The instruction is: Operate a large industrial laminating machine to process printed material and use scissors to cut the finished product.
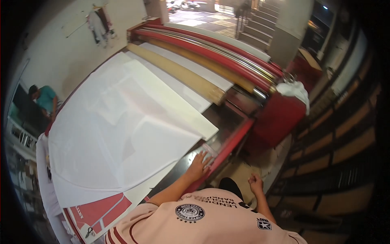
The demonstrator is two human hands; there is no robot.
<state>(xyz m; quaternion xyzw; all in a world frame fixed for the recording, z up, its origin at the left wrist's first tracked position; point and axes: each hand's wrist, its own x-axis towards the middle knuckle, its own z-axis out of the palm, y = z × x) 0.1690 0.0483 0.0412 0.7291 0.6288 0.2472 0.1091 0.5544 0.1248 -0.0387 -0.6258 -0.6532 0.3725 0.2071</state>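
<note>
My left hand [200,164] lies with spread fingers on the metal strip [178,171] along the table, by a small pale item [208,150] too unclear to name. My right hand [256,182] hangs beside the table with curled fingers, around something too small to make out. White sheets [118,118] cover much of the table, their right corner just beyond my left hand. Under their near edge shows a red and white printed sheet [101,207]. A brown cardboard roll [174,71] lies across the far part of the sheets.
A red roller machine [203,49] spans the far end, with a white cloth [292,91] on its right housing [272,126]. A person in teal [46,99] is at the left. Hanging garments [99,24], stairs [258,26] and dark shelving [341,150] surround the table.
</note>
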